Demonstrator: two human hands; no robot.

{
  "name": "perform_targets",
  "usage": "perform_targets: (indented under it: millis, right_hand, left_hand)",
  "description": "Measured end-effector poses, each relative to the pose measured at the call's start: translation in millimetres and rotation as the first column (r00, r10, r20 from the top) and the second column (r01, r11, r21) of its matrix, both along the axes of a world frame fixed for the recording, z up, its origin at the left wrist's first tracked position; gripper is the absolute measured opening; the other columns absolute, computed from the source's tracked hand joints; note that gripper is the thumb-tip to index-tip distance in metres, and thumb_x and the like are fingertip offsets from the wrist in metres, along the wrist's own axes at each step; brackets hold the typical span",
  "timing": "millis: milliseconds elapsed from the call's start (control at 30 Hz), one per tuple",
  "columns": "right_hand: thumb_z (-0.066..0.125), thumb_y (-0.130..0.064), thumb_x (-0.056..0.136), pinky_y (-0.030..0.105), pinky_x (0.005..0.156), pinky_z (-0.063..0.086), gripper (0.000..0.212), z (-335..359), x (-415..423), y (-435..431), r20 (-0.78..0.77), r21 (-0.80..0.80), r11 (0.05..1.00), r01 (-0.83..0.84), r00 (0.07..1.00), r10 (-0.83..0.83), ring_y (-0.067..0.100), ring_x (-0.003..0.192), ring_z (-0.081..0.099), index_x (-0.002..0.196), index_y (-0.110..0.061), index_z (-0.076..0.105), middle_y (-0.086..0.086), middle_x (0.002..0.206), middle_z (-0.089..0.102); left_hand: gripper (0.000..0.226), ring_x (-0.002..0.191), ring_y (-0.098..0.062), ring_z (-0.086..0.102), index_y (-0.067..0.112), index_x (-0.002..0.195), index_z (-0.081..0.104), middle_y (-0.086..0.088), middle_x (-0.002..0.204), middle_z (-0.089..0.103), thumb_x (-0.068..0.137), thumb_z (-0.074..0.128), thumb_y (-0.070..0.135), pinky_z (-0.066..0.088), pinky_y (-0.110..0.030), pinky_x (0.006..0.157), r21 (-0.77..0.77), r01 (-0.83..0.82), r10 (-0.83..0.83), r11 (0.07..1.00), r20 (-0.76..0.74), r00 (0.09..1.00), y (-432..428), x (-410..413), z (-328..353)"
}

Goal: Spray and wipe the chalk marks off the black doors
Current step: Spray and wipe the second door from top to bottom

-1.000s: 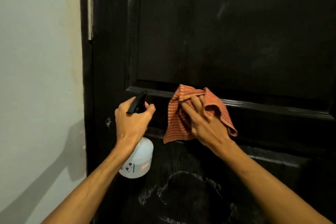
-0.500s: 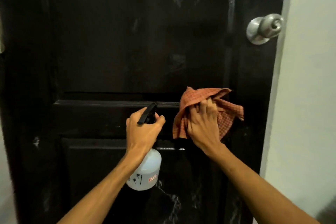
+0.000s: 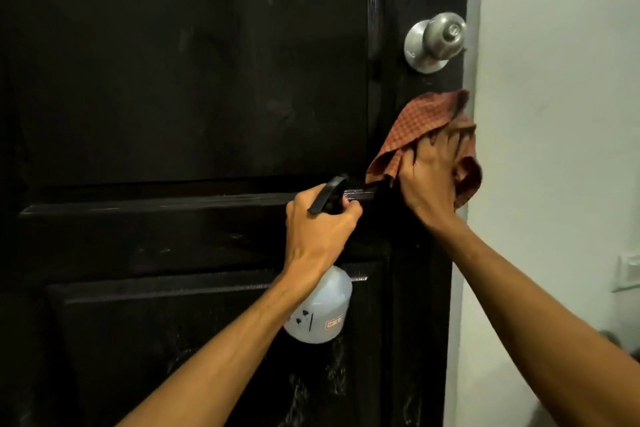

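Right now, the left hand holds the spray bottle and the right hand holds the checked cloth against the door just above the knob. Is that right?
Not quite. The head view shows the right hand holding the checked cloth against the door below the knob, not above. The rest holds.

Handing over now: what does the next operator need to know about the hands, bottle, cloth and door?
Left hand grips the bottle by its trigger head, in front of the door.
Right hand holds the cloth against the door's right edge, below the knob.
Done: upper panel shows only faint smears.
Left: chalk marks on the lower panel, below the bottle.
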State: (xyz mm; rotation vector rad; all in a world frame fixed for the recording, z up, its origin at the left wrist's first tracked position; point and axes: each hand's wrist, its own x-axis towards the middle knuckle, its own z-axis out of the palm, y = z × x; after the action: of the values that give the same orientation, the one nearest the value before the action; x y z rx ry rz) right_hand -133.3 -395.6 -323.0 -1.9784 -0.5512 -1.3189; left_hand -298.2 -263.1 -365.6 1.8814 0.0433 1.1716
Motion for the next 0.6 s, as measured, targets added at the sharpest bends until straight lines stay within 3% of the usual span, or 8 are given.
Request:
perform_targets:
  millis: [67, 133, 267, 333, 467, 500, 533, 600]
  right_hand:
    - [0.043, -0.029, 0.092, 0.058, 0.126, 0.005, 0.057, -14, 2, -3, 0.094, -0.042, 0.997, 0.065, 0.994, -0.061, 0.039, 0.155, 0.017, 0.144, -0.006, 0.050, 0.021, 0.159, 0.035]
    - [0.044, -0.029, 0.093, 0.064, 0.124, 0.007, 0.057, -71, -3, -6, 0.166, -0.164, 0.986, 0.038, 0.986, -0.011, 0.040, 0.155, 0.017, 0.145, -0.008, 0.050, 0.022, 0.159, 0.035]
    - [0.045, -0.030, 0.093, 0.073, 0.117, 0.018, 0.055, -198, -17, -8, 0.116, -0.367, 0.930, 0.008, 0.992, 0.037, 0.045, 0.148, 0.029, 0.145, -0.012, 0.044, 0.018, 0.158, 0.038]
    - [0.046, -0.026, 0.090, 0.073, 0.117, 0.018, 0.055, -196, -11, -4, 0.077, -0.309, 0.951, -0.030, 0.995, 0.057, 0.042, 0.148, 0.031, 0.143, -0.013, 0.045, 0.018, 0.155, 0.042]
    - [0.048, -0.015, 0.091, 0.069, 0.122, 0.004, 0.046, -160, -19, 16, -0.077, 0.086, 0.995, -0.046, 0.996, 0.052, 0.043, 0.151, 0.023, 0.135, -0.006, 0.046, 0.020, 0.152, 0.040]
    - [0.050, -0.015, 0.091, 0.069, 0.122, 0.002, 0.045, -164, -26, 27, -0.098, 0.109, 0.993, -0.040, 0.994, 0.051, 0.044, 0.153, 0.018, 0.134, -0.003, 0.044, 0.021, 0.154, 0.035]
    - [0.052, -0.016, 0.090, 0.069, 0.122, 0.001, 0.045, -175, -33, 38, -0.098, 0.050, 0.998, -0.039, 0.994, 0.043, 0.046, 0.154, 0.013, 0.133, 0.000, 0.048, 0.022, 0.156, 0.033]
    - [0.053, -0.022, 0.090, 0.070, 0.122, 0.002, 0.047, -201, -50, 58, -0.007, -0.221, 0.972, -0.074, 0.997, 0.074, 0.046, 0.154, 0.013, 0.132, -0.002, 0.058, 0.022, 0.157, 0.033]
  left_hand:
    - [0.022, 0.050, -0.029, 0.062, 0.004, 0.074, 0.068, -0.013, 0.066, 0.070, 0.088, 0.075, 0.018, 0.054, -0.050, 0.049, -0.016, 0.011, -0.011, 1.000, -0.022, 1.000, -6, 6, -7]
    - [0.022, 0.051, -0.030, 0.063, 0.005, 0.072, 0.068, -0.012, 0.063, 0.069, 0.088, 0.077, 0.018, 0.054, -0.050, 0.048, -0.022, 0.026, -0.027, 0.999, -0.052, 0.998, -7, 9, -28]
    - [0.021, 0.055, -0.017, 0.066, 0.016, 0.068, 0.067, 0.001, 0.060, 0.066, 0.084, 0.080, 0.017, 0.059, -0.045, 0.057, -0.043, 0.016, -0.022, 0.999, -0.137, 0.990, -1, 9, -85]
    - [0.024, 0.053, -0.017, 0.064, 0.015, 0.066, 0.065, 0.000, 0.059, 0.065, 0.086, 0.079, 0.017, 0.059, -0.047, 0.054, -0.062, -0.005, -0.006, 0.998, -0.171, 0.985, 3, 8, -103]
    - [0.028, 0.051, -0.018, 0.062, 0.016, 0.064, 0.063, -0.001, 0.057, 0.062, 0.087, 0.078, 0.014, 0.055, -0.038, 0.052, -0.107, -0.049, 0.036, 0.993, -0.127, 0.991, 13, 2, -115]
    - [0.027, 0.052, -0.017, 0.061, 0.016, 0.065, 0.062, 0.000, 0.056, 0.061, 0.086, 0.078, 0.013, 0.055, -0.036, 0.053, -0.107, -0.065, 0.052, 0.992, -0.115, 0.992, 18, -1, -117]
    - [0.026, 0.052, -0.018, 0.060, 0.014, 0.065, 0.062, 0.000, 0.056, 0.060, 0.085, 0.078, 0.012, 0.054, -0.036, 0.053, -0.106, -0.081, 0.070, 0.991, -0.104, 0.992, 23, -4, -119]
    - [0.028, 0.054, -0.026, 0.060, 0.007, 0.065, 0.060, -0.005, 0.056, 0.060, 0.086, 0.077, 0.011, 0.052, -0.045, 0.056, -0.103, -0.113, 0.105, 0.988, -0.087, 0.991, 39, -14, -124]
